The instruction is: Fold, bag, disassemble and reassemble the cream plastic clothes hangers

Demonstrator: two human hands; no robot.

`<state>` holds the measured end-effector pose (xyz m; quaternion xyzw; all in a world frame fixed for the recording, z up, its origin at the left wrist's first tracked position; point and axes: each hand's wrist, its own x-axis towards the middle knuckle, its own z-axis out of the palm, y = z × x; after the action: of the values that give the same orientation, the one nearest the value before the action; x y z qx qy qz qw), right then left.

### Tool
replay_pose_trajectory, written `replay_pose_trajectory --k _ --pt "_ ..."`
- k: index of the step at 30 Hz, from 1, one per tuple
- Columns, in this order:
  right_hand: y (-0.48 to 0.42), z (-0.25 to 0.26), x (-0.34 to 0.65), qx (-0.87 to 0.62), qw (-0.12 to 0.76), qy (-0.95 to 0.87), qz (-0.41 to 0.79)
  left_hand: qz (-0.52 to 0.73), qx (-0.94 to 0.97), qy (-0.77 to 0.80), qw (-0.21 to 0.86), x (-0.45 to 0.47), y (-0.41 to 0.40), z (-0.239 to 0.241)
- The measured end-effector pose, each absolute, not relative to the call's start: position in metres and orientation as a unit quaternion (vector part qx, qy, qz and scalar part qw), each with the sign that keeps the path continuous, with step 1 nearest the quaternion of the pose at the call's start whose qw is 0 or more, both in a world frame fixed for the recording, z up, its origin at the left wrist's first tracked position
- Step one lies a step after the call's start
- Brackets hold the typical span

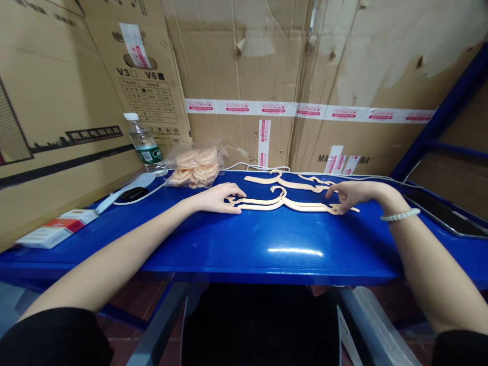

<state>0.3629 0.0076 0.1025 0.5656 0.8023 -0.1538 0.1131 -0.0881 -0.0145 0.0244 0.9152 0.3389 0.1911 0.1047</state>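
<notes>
Two cream plastic hangers lie flat on the blue table [267, 244]. The nearer hanger [284, 203] is held at both ends. My left hand [219, 198] pinches its left tip, fingers closed around it. My right hand [353, 195] grips its right tip, fingers curled; a white bead bracelet is on that wrist. The farther hanger [285, 183] lies just behind, untouched, with a smaller cream piece beside it at the right.
A clear bag of round crackers [196, 165] and a water bottle [145, 145] stand at the back left. A white cable and black mouse [133, 193] lie nearby, a red-white box [57, 229] at the left edge, a dark tablet [442, 211] at right. Cardboard boxes wall the back.
</notes>
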Motion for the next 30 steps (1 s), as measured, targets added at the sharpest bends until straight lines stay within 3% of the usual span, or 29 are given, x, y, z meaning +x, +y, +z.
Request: replay_pose_trajectory --k 15,30 --pt "0.011 0.095 0.360 0.586 0.143 0.781 -0.162 0.205 0.916 0.334 0.089 -0.090 -0.007 0.016" --pt "0.026 0.087 0.371 0.573 0.140 0.790 -0.166 0.185 0.926 0.293 0.150 -0.105 -0.005 0.028"
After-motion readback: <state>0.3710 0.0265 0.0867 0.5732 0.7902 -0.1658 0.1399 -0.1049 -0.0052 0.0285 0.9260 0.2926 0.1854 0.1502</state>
